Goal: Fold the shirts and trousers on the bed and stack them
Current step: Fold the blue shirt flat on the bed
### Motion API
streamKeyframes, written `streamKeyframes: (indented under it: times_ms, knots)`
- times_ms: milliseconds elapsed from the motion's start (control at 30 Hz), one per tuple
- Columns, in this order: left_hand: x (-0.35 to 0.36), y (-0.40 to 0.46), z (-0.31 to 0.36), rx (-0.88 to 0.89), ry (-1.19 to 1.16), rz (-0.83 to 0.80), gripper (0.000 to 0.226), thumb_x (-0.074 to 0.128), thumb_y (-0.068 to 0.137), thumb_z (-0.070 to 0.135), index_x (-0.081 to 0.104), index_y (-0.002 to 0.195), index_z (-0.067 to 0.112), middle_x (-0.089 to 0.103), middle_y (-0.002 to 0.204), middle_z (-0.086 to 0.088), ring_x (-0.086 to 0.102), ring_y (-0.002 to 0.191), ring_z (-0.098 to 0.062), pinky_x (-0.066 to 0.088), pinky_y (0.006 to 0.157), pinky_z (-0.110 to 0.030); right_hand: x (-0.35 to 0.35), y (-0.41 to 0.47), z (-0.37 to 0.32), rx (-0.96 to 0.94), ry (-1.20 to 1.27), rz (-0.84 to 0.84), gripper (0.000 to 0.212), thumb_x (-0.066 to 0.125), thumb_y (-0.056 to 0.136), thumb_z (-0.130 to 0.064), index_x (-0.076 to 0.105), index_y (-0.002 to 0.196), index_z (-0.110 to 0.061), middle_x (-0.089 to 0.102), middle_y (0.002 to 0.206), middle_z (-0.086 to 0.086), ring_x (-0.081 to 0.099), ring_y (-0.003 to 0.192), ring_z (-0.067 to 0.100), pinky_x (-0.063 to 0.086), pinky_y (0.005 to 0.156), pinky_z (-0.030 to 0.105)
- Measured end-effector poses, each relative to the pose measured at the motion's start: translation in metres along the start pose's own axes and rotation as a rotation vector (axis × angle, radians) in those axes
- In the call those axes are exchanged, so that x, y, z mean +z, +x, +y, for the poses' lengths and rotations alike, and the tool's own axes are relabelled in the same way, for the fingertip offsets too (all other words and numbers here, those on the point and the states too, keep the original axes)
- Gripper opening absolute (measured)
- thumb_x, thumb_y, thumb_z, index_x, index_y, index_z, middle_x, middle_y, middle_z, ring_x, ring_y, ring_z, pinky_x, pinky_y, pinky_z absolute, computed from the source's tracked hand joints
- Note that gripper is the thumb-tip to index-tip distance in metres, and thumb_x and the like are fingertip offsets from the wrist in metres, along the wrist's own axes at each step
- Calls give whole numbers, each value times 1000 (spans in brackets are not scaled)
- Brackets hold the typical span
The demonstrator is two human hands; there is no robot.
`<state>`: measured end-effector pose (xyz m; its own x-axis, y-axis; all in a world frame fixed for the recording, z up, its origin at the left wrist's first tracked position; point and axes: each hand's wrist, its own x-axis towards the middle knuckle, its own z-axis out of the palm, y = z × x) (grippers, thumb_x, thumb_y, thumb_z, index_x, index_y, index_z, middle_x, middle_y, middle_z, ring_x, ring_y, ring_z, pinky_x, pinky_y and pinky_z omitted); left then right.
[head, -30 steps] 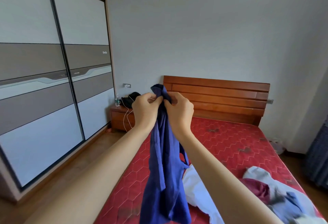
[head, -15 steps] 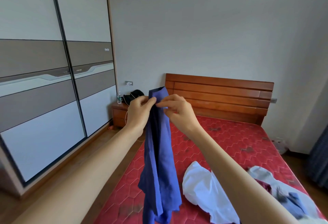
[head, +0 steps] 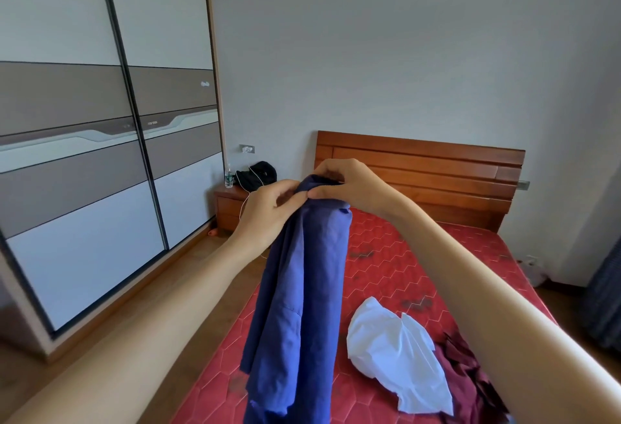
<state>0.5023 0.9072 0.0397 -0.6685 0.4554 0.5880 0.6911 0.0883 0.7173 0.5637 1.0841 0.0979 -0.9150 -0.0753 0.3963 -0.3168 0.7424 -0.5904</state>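
Left hand (head: 268, 212) and right hand (head: 349, 185) both pinch the top of the blue garment (head: 299, 306), which hangs above the bed's (head: 386, 262) left edge. White shirt (head: 400, 353) lies mid-bed.

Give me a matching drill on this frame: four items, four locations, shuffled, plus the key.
Items:
1. blue garment
2. white garment
3. water bottle
4. maroon garment

Locations:
A. on the nightstand
B. held up by both hands
C. crumpled on the bed, mid-mattress
D. on the bed, right of the white one

Pairs: 1-B, 2-C, 3-A, 4-D
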Motion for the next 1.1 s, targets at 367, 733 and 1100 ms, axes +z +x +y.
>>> streamKeyframes:
  times_ms: [367,733,1100]
  knots:
    - [21,-51,-35,71,260,-9,28,68,77,43,45,94,39,56,94,24,55,85,2,46,70,-24,-4,-7,10,7,74,248,18,71,84,-9,63,97,1,71,94,16,65,89,29,49,87,42]
    - [57,-95,-67,-44,388,72,48,70,87,13,30,59,14,23,50,9,27,50,-15,24,52,-29,-7,-27,33,28,69,263,20,74,81,-10,62,81,-26,69,86,1,62,82,12,50,83,38]
    - [17,-109,-92,-117,484,13,24,70,87,18,66,73,0,63,66,-11,57,66,-31,44,62,-40,-15,-54,66,162,58,253,21,77,78,-12,64,76,-29,70,81,-3,62,75,7,47,71,28]
